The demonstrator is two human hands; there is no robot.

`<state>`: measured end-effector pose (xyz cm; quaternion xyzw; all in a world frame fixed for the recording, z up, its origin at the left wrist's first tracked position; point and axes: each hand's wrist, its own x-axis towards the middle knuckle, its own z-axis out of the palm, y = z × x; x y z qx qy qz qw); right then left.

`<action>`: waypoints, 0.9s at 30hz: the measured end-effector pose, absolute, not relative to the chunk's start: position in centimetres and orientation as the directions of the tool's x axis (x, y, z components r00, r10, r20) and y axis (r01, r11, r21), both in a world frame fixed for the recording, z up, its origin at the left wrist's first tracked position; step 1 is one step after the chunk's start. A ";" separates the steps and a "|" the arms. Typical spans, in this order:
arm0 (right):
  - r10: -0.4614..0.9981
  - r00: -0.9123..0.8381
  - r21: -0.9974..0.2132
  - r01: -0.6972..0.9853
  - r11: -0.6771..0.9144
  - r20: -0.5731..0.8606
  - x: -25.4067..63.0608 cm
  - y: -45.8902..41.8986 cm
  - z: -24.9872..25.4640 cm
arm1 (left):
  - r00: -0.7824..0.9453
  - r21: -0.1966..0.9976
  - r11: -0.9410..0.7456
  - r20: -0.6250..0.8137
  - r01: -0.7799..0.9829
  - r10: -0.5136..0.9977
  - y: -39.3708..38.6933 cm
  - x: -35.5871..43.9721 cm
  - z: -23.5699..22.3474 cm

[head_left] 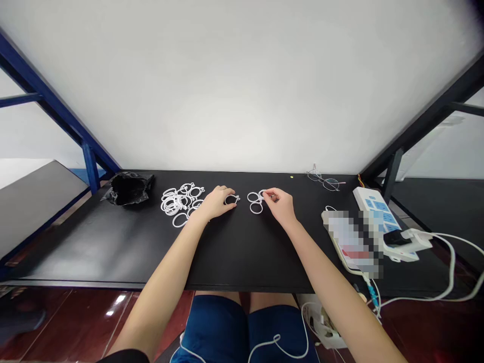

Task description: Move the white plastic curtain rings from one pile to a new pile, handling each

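My left hand (218, 202) is closed around a white curtain ring (238, 198), thumb and fingers on its rim. The ring's small eyelet points right. A short way to the right, my right hand (280, 204) pinches the edge of another white curtain ring (260, 193), partly hidden by the fingertips. Beside that one lie two more white rings (256, 213), close together on the black table (242, 252). Left of my left wrist is a loose pile of several white rings (174, 204), some overlapping and some hidden behind the forearm.
A crumpled black plastic bag (130, 189) stands open at the back left. Eyeglasses (325, 181) lie at the back right. On the right are a phone (351, 242) on a cable and a white power strip (378, 206) with a plugged-in charger. A white wall (242, 101) rises behind.
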<state>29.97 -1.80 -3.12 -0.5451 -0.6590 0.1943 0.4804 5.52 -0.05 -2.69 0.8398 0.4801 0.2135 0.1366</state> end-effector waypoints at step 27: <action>0.959 -0.240 -0.988 -0.004 0.152 0.149 28.7 -2.9 -1.3 | 0.525 0.979 -0.138 0.040 0.149 0.850 -1.9 9.4 -1.3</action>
